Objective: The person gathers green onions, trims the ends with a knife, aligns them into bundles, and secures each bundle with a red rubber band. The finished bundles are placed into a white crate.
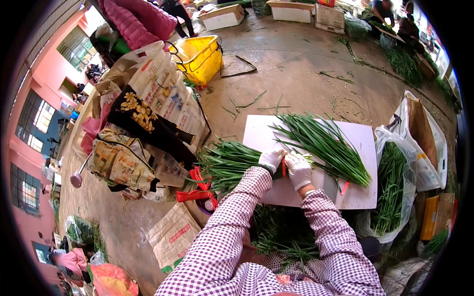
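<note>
A bunch of green garlic chives [229,161] lies across the left part of a white board [259,125], its leaves hanging over the edge. My left hand [272,160], in a white glove, is closed around this bunch. Close beside it, my right hand [297,169], also gloved, grips the bunch near its pale stem ends. Between the two hands a red tie [284,168] stands up; exactly which fingers hold it is hidden. Another bunch of chives [326,148] rests on the right of the board, with a red band [345,188] under its stems.
Red ties [200,187] lie left of the board. A clear plastic bag [392,185] of greens stands on the right. Stacked white crates [174,100] with a patterned bag [122,159] and a yellow basket [202,59] stand front-left. Other people [379,14] sit far off.
</note>
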A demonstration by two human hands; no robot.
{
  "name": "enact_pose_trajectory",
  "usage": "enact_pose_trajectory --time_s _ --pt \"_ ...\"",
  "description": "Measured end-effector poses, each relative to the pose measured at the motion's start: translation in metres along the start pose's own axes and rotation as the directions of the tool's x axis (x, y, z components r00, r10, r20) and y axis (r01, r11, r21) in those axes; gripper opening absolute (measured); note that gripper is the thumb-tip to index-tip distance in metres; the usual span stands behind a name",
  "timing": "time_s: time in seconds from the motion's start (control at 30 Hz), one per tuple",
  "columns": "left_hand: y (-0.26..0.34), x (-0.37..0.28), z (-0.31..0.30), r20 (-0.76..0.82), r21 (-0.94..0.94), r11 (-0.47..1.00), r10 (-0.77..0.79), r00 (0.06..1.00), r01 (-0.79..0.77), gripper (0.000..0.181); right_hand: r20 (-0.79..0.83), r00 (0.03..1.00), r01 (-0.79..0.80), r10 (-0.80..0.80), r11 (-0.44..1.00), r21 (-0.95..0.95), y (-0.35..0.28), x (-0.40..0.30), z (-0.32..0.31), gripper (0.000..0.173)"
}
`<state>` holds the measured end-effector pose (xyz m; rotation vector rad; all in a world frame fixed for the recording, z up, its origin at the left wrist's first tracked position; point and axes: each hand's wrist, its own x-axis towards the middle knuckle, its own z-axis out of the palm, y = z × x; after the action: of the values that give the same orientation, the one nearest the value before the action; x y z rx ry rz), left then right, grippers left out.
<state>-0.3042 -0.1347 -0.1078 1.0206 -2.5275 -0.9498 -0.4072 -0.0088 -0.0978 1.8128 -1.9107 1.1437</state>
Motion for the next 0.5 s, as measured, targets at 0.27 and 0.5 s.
enact_pose_trajectory --time_s 0.27,0.5 --pt "0.001 0.0 0.006 -0.032 -0.013 0.998 -0.068 0.997 0.068 0.026 0.032 0.999 0.014 -0.015 1.0 0.014 -0.011 0.01 -0.002 0.01" --pt "0.006 0.024 -0.006 0.108 0.066 0.995 -0.075 0.991 0.069 0.033 0.017 0.999 -0.051 0.052 0.999 -0.015 0.002 -0.003 0.011 0.016"
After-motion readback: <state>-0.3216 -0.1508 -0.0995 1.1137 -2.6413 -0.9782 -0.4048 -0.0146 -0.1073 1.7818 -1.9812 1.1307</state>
